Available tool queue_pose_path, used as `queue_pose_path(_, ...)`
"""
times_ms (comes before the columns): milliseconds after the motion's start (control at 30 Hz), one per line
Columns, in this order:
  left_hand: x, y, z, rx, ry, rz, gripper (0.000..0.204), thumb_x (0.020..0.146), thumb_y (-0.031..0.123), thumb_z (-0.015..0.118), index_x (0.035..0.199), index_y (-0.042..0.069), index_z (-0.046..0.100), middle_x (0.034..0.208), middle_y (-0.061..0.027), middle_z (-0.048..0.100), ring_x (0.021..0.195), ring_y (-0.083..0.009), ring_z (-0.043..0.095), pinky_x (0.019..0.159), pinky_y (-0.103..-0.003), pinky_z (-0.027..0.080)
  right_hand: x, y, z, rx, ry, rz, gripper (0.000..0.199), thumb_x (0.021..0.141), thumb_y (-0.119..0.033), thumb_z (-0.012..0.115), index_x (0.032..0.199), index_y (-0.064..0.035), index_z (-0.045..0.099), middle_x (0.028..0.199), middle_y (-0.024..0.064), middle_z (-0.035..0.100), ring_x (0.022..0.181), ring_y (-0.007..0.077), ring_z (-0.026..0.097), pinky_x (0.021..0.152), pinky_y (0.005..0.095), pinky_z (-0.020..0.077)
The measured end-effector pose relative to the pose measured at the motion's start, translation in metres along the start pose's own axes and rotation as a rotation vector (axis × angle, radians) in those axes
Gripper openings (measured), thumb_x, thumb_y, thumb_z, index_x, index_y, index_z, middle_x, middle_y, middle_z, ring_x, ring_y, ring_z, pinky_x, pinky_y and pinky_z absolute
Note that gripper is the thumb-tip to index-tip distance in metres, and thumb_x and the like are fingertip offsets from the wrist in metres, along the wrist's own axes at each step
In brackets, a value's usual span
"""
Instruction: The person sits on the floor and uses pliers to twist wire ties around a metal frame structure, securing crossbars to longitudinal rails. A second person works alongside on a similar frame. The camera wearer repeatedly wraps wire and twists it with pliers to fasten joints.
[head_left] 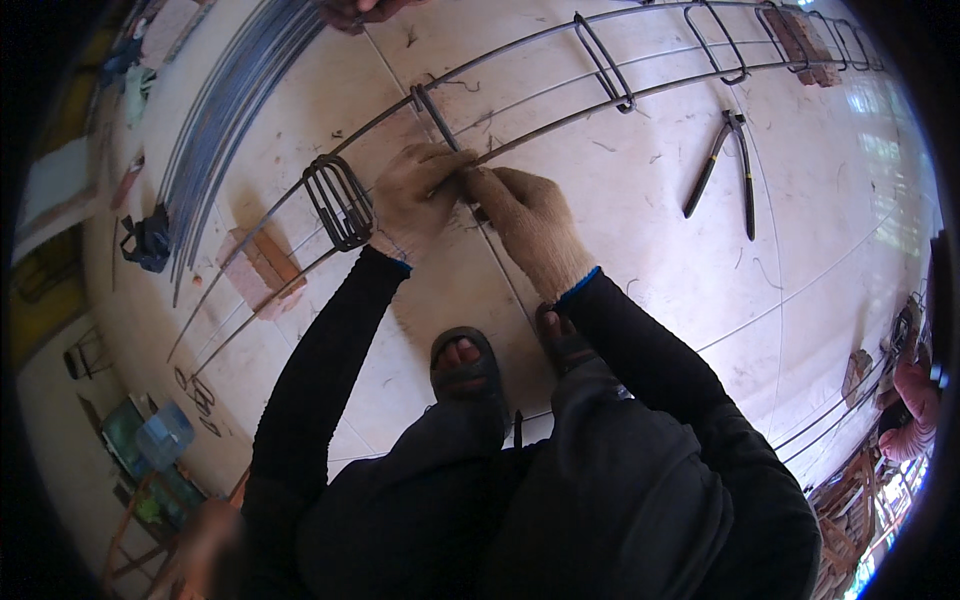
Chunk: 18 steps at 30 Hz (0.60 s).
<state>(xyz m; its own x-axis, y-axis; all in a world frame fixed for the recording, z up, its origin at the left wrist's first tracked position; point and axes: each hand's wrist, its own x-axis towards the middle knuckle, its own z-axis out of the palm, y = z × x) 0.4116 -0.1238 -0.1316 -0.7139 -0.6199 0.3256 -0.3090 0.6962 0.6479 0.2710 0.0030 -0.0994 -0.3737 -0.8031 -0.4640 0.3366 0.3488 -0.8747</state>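
Rebar cage (pixel 560 110) lengthwise left-to-right, under both hands

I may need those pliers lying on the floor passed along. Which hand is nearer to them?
Right. The right hand works at the rebar left of the pliers; the left hand is farther left, beyond it.

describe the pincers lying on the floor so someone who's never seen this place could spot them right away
Start at the long rebar cage that runs across the pale tiled floor, then look just below its right half, to the right of the gloved right hand. There the pincers lie loose on a tile, dark handles spread in a narrow V. Unlike the rectangular stirrups looped on the bars, they touch no steel.
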Motion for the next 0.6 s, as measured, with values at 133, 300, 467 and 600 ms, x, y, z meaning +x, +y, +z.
queue_pose_path(133,-0.003,0.002,-0.007,-0.005,-0.033,-0.062,0.022,0.086,0.011,0.081,0.108,0.010,0.082,0.099,-0.0126,0.075,0.092,-0.0304,0.073,0.081,-0.040,0.058,0.007,-0.005,-0.019,-0.230,0.246,-0.106,0.026,0.099,-0.019,0.073,0.116,-0.0004,0.077,0.095,0.0093,0.077,0.088,0.0122,0.070,0.076,0.0281,0.0552)
queue_pose_path(300,0.002,0.000,-0.008,-0.025,-0.057,-0.054,0.017,0.090,0.009,0.077,0.107,0.007,0.081,0.101,-0.0144,0.076,0.095,-0.0321,0.073,0.082,-0.041,0.058,0.025,0.005,-0.015,-0.472,0.092,-0.590,0.017,0.090,-0.016,0.077,0.106,-0.0096,0.080,0.099,0.0106,0.075,0.088,0.0262,0.072,0.077,0.0374,0.0577)
queue_pose_path(467,0.002,0.001,-0.009,-0.097,-0.075,-0.139,0.015,0.093,0.007,0.073,0.106,0.003,0.079,0.100,-0.0157,0.076,0.093,-0.0325,0.074,0.083,-0.040,0.058,0.040,0.005,-0.007,-0.593,0.152,-0.677,0.013,0.089,-0.015,0.076,0.100,-0.0078,0.078,0.098,0.0130,0.073,0.090,0.0321,0.072,0.079,0.0402,0.0576)
queue_pose_path(600,0.005,0.009,-0.014,-0.139,-0.082,-0.203,0.015,0.095,0.009,0.074,0.108,0.002,0.079,0.100,-0.0150,0.077,0.092,-0.0289,0.075,0.083,-0.036,0.058,0.041,0.009,-0.002,-0.638,0.174,-0.707,0.011,0.091,-0.012,0.072,0.100,-0.0061,0.075,0.098,0.0150,0.073,0.092,0.0364,0.072,0.080,0.0435,0.0571)
